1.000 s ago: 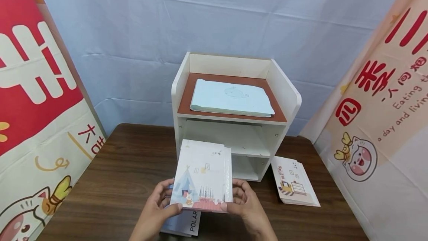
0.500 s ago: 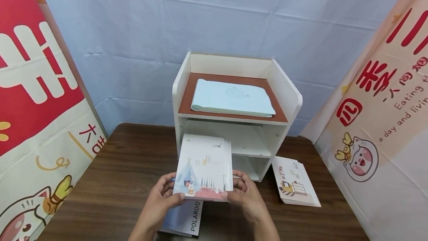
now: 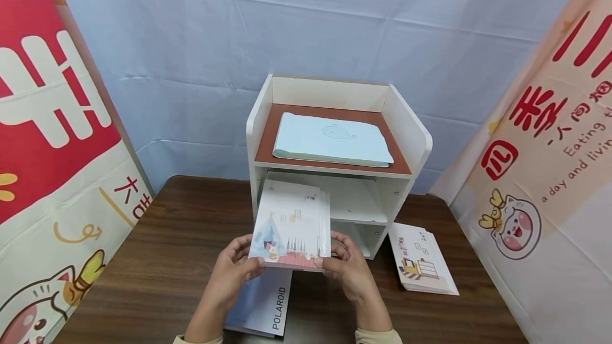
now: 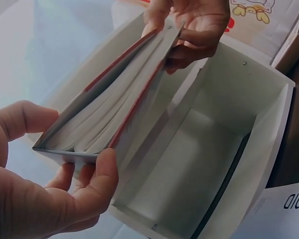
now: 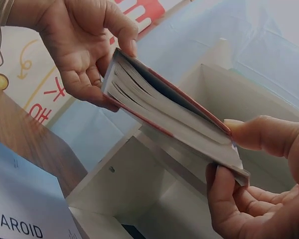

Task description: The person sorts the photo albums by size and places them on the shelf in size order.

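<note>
"pale blue cloth (image 3: 191,41) hangs behind a dark wood table (image 3: 181,227), with printed banners (image 3: 28,94) to either side; i have that logged from my remote station. condition of the left hand (image 3: 231,272)?"

"gripping. on the head view i find its thumb on the cover of the tent-print book (image 3: 289,222) and its fingers curled beneath, closed to the book's thickness."

"and the right hand (image 3: 348,269)?"

"same finding at the opposite edge: thumb above, fingers bent underneath. between them the book is held clear of the table, at the mouth of the middle compartment of the white shelf unit (image 3: 406,126). how far inside its far edge reaches, i cannot tell. both wrist views show me page edges between red-edged covers."

"other items?"

"a pale blue book (image 3: 330,142) with a whale drawing lies flat on the unit's top. nearer me, a polaroid book (image 3: 260,301) lies on the table. right of the unit, another white book (image 3: 413,251) rests there."
</note>
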A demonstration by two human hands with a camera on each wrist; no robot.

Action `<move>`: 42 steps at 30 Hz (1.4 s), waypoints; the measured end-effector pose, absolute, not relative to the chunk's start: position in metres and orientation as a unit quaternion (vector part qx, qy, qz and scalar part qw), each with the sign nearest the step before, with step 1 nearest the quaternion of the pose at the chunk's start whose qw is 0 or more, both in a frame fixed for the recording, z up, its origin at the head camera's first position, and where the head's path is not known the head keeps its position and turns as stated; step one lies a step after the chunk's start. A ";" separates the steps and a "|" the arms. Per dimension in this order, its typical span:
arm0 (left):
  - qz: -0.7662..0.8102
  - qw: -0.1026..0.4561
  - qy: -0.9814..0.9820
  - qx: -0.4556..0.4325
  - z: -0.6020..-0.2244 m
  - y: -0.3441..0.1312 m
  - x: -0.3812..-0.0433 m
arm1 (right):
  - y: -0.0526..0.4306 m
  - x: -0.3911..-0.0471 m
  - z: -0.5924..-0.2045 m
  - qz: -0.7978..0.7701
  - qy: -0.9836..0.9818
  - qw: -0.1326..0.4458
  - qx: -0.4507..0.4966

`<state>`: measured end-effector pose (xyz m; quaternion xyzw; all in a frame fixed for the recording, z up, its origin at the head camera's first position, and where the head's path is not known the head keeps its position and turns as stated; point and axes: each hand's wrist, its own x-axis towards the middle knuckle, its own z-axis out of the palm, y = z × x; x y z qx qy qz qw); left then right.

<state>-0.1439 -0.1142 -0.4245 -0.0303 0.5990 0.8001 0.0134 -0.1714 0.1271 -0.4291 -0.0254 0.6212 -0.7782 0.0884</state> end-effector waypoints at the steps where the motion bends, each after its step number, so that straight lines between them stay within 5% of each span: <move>1: 0.802 0.010 0.596 -0.031 -0.424 -0.114 -0.146 | 0.126 -0.173 -0.429 -0.785 0.613 0.088 -0.019; 42: 0.882 -0.031 0.466 -0.061 -0.434 -0.099 -0.191 | 0.093 -0.198 -0.434 -0.916 0.396 0.015 0.065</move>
